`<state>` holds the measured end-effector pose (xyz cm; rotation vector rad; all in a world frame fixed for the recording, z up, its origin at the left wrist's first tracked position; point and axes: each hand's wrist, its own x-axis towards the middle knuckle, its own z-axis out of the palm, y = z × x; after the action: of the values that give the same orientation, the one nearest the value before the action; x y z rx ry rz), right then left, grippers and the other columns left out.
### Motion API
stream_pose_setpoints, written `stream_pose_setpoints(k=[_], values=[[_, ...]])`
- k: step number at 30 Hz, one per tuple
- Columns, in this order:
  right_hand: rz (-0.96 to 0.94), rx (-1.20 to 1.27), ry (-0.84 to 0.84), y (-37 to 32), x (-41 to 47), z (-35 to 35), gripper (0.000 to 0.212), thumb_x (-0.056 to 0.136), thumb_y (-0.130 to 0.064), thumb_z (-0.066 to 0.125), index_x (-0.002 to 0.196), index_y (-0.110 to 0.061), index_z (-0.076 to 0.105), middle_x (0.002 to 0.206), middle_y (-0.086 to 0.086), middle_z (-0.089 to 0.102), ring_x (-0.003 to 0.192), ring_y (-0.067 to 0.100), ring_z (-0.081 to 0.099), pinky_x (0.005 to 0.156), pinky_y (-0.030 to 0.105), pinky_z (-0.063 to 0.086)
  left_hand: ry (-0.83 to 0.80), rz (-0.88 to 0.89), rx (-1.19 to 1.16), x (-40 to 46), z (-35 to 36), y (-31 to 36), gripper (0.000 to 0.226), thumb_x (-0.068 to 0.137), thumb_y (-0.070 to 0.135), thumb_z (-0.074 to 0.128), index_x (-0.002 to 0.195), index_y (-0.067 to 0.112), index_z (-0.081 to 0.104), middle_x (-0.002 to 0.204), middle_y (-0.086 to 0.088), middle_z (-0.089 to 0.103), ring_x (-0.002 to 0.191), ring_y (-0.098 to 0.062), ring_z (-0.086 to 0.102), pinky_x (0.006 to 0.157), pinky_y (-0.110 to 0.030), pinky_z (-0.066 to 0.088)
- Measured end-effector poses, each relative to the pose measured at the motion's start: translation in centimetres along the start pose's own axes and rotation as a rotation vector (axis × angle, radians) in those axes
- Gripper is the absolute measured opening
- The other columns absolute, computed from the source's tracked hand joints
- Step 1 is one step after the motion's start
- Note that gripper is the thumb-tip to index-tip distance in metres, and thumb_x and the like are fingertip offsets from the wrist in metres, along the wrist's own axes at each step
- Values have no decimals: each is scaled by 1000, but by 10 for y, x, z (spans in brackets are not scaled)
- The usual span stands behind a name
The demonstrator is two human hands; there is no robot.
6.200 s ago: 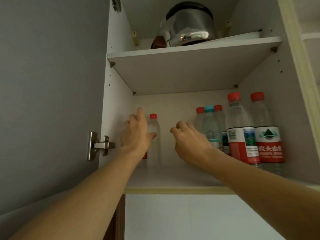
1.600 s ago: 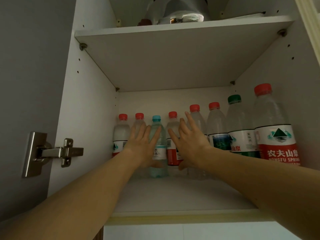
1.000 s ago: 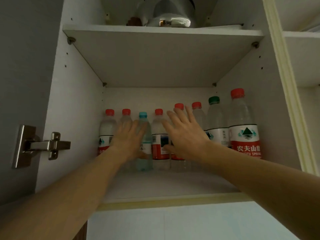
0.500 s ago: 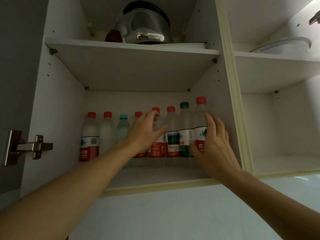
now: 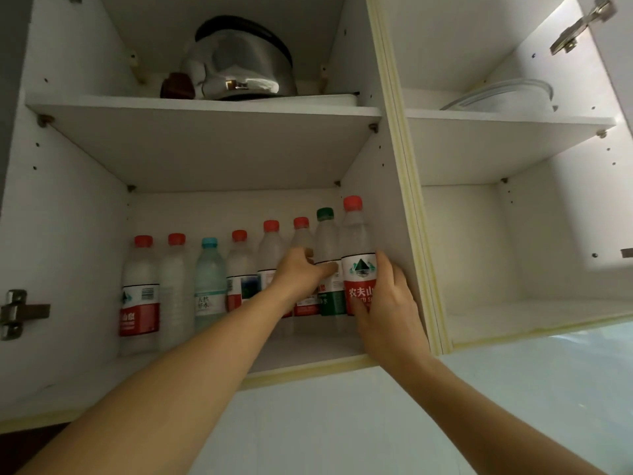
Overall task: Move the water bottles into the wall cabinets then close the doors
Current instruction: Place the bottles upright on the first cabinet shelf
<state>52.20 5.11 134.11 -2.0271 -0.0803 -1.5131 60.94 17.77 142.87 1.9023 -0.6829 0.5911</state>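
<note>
Both hands shifted from row's middle to right end. Right hand (image 5: 385, 305) fingers wrapped round front red-capped bottle (image 5: 358, 258), mid-frame. Left hand (image 5: 301, 272) fingers curled against green-capped bottle (image 5: 327, 265), grip unclear. Eight bottles on lower shelf (image 5: 301, 351); doors not yet closed.

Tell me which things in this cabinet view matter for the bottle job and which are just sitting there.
Part of the job:
- row of water bottles on the lower left shelf
- red-capped end bottle, gripped by the right hand
- green-capped bottle, touched by the left hand
- open cabinet

Just lying about:
- steel kettle, upper shelf
- clear lid, right-hand upper shelf
</note>
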Motion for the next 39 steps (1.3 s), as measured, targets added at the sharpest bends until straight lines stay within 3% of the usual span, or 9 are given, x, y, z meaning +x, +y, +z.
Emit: stream_pose_setpoints(k=[7,9,14,18,24,26,30,33,39], values=[[-35,-40,43,0,-3,2,77,95,-28,69,155,-25,21,147,-3,41,129,15,52,101,31,50,130,126,132,18,-23,21,62,90,42,72,143,18,51,135,-1,60,116,-18,60,102,-43,53],[-34,-46,53,1,-3,3,77,94,-31,69,155,-26,21,147,-3,42,128,15,52,101,31,51,85,173,158,25,-30,33,66,91,44,70,148,20,47,143,1,56,125,-18,56,108,-40,46],[-15,-62,31,3,-2,6,83,91,-39,72,155,-29,20,147,-4,45,131,16,52,104,35,50,-21,171,197,39,-24,51,72,96,41,65,157,20,33,150,-7,51,134,-24,51,98,-32,36],[15,-67,2,6,2,5,85,89,-39,75,154,-29,21,145,-3,49,130,18,54,103,37,51,-6,166,229,42,-15,48,66,97,39,65,153,18,38,144,-7,56,122,-20,55,93,-30,40],[45,-59,-10,6,4,5,80,89,-41,74,150,-30,24,137,-3,56,119,18,62,93,36,56,89,194,112,32,-30,44,47,101,37,58,144,18,49,135,-4,61,121,-20,58,106,-42,47],[51,-36,-31,6,5,4,79,88,-40,75,150,-30,26,132,-1,58,113,19,63,90,37,57,102,208,111,24,-41,45,42,103,35,55,141,18,51,129,-4,64,116,-21,62,103,-47,51],[89,37,-154,7,12,1,74,85,-40,78,144,-28,34,123,0,63,103,20,65,88,40,58,164,246,196,7,-68,46,39,105,36,52,141,21,53,124,6,61,112,-15,59,96,-34,50],[114,130,-274,5,20,-2,66,84,-40,80,138,-25,46,116,-4,69,95,14,67,82,34,57,226,243,242,-4,-99,47,33,104,35,53,135,22,56,118,7,62,101,-9,60,81,-24,47],[119,378,-642,-22,34,3,40,77,-31,87,112,-28,66,98,-5,78,88,10,75,83,32,61,232,115,362,-25,-156,45,24,104,30,55,125,20,61,116,-1,66,103,-18,62,92,-37,51]])
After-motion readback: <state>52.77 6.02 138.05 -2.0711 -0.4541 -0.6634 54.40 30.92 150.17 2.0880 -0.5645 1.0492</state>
